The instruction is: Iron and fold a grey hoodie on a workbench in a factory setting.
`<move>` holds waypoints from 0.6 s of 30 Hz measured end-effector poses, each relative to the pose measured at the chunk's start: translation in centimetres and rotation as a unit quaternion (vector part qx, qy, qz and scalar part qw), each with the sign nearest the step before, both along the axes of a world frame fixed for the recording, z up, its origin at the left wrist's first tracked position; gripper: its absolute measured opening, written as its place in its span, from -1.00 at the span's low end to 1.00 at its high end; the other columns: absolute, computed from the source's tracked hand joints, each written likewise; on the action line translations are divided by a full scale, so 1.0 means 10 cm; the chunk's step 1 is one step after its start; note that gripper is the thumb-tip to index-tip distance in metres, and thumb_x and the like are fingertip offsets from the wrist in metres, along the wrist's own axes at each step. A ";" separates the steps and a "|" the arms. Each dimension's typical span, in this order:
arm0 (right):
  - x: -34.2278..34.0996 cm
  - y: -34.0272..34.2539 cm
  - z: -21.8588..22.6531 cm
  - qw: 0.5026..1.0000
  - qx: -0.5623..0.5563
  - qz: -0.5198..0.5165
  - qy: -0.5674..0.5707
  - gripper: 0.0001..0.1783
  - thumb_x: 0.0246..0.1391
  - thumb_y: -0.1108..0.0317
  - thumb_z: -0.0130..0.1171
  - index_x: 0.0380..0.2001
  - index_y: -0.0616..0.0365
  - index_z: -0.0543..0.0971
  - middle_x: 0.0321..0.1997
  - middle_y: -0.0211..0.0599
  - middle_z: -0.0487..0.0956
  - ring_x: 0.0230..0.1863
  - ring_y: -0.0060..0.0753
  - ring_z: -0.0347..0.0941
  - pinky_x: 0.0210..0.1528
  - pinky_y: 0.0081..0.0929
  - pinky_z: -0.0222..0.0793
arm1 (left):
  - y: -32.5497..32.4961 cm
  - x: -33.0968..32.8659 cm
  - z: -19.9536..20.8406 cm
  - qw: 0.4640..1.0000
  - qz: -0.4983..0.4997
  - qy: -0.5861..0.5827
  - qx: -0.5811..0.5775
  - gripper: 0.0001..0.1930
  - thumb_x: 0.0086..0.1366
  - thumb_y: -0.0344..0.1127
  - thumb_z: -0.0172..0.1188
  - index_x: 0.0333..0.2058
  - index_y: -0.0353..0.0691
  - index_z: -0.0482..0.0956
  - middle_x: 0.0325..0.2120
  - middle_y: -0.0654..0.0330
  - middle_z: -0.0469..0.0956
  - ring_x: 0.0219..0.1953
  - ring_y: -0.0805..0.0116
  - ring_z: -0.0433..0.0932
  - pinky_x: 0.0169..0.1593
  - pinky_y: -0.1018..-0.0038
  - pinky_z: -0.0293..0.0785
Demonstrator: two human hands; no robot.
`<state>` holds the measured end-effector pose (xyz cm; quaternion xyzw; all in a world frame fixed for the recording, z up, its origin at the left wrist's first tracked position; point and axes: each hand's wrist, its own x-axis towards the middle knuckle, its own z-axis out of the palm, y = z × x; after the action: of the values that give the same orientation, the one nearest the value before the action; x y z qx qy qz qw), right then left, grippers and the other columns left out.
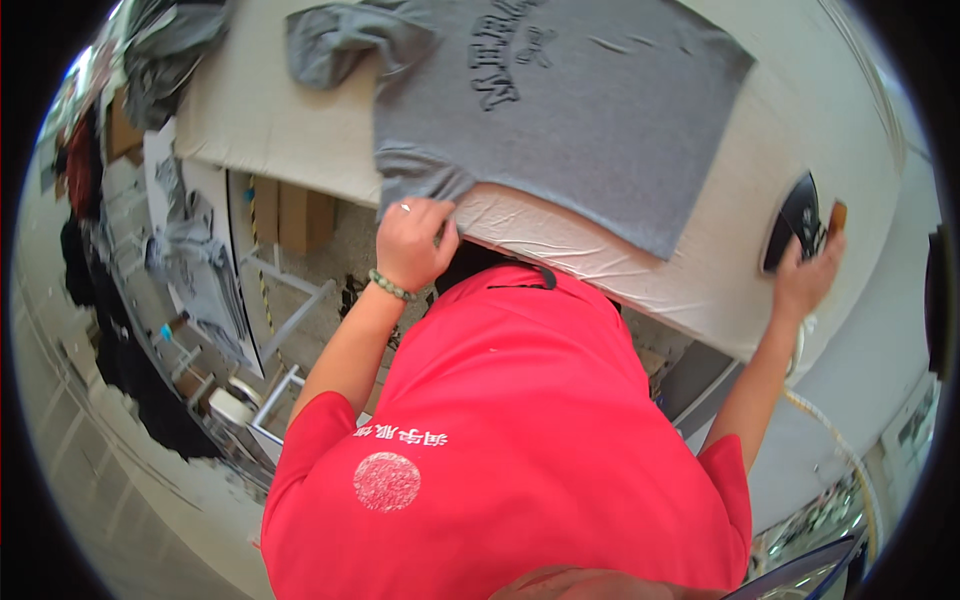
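shirt of plain grey knit cloth with dark arched lettering on its chest (590, 130), laid out on a long table padded in wrinkled cream cloth (280, 130); it lies beyond and between the two hands, collar end toward the left one, hem toward the right.

left hand (413, 245): bare, a ring and a green beaded bracelet (392, 286) on it, thumb and fingers drawn in, pinching the rumpled near sleeve (425, 170) at the table's near edge. right hand (805, 280): well apart from the cloth, fingers curled round the orange-brown handle (838, 216) of a black, pointed iron (793, 220), which is on or just over the table to the right of the hem; from where i stand i cannot tell if the sole touches.

step in hand, as i judge it: straightening the near sleeve with the left hand, iron held aside. next move would seem to call for drawing that sleeve flat, then bringing the iron across with the left fingers clear of its path.

count: hands, two. shirt on the table, one; its sleeves, two, the far one bunched beyond the left hand. iron, one, with a pale hose (830, 435) trailing below the right hand. dark grey cloth heap (175, 60), one, far beyond the left hand. grey garments (195, 270) on a white board left of that hand: several, overlapping, number unclear.
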<state>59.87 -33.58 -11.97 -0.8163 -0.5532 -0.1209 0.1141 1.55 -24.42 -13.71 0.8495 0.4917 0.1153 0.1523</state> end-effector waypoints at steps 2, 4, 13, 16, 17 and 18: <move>0.45 -0.27 -0.10 0.988 -0.070 -0.137 0.017 -0.24 0.22 0.04 0.30 0.33 0.29 0.39 0.26 0.20 0.50 0.27 0.18 0.44 0.32 -0.09 0.34 | 0.17 -0.12 -0.03 0.999 0.028 -0.016 0.021 -0.71 0.22 -0.42 0.29 -0.05 -0.21 0.62 -0.08 0.08 0.61 -0.09 0.13 0.59 -0.03 0.22 0.53; 0.55 -0.21 -0.03 0.985 -0.099 -0.133 0.054 -0.30 0.20 0.03 0.32 0.28 0.24 0.46 0.16 0.18 0.56 0.19 0.20 0.48 0.23 -0.05 0.41 | 0.43 -0.27 -0.16 0.939 0.321 -0.102 0.067 -0.78 0.31 -0.29 0.32 -0.12 -0.23 0.66 -0.25 0.14 0.66 -0.27 0.29 0.63 -0.18 0.36 0.55; 0.35 0.42 0.19 0.966 -0.180 -0.131 -0.129 -0.37 0.18 0.05 0.36 0.21 0.17 0.53 0.14 0.05 0.60 0.20 0.11 0.51 0.22 -0.08 0.44 | 0.79 -0.60 -0.27 0.827 0.455 -0.204 -0.259 -0.70 0.31 -0.11 0.34 -0.31 -0.28 0.68 -0.45 0.12 0.69 -0.42 0.22 0.65 -0.24 0.31 0.56; -0.57 1.17 0.36 0.987 -0.048 0.138 -0.068 -0.48 0.22 0.20 0.33 0.19 0.15 0.56 0.14 -0.06 0.62 0.16 0.03 0.55 0.21 -0.15 0.47 | 0.77 -0.59 -0.26 0.847 0.435 -0.184 -0.244 -0.70 0.31 -0.09 0.33 -0.31 -0.25 0.69 -0.46 0.11 0.70 -0.40 0.19 0.66 -0.24 0.30 0.57; -1.24 1.48 0.42 0.976 -0.060 0.209 0.013 -0.52 0.22 0.27 0.32 0.18 0.14 0.57 0.15 -0.10 0.63 0.15 -0.01 0.56 0.20 -0.16 0.48 | 0.78 -0.60 -0.26 0.853 0.430 -0.172 -0.240 -0.69 0.32 -0.07 0.33 -0.30 -0.25 0.69 -0.45 0.11 0.70 -0.41 0.22 0.67 -0.24 0.32 0.57; -1.95 1.73 0.47 0.942 -0.085 0.284 0.156 -0.61 0.22 0.38 0.28 0.12 0.12 0.61 0.10 -0.15 0.66 0.10 -0.05 0.59 0.19 -0.20 0.48 | 0.78 -0.62 -0.26 0.859 0.428 -0.158 -0.234 -0.67 0.33 -0.05 0.33 -0.29 -0.25 0.69 -0.44 0.12 0.71 -0.41 0.25 0.67 -0.25 0.33 0.56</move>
<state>40.41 -16.31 -7.27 -0.6406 -0.7455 0.0931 0.1589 -4.64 -16.66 -16.33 0.4650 0.7885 0.1836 0.3581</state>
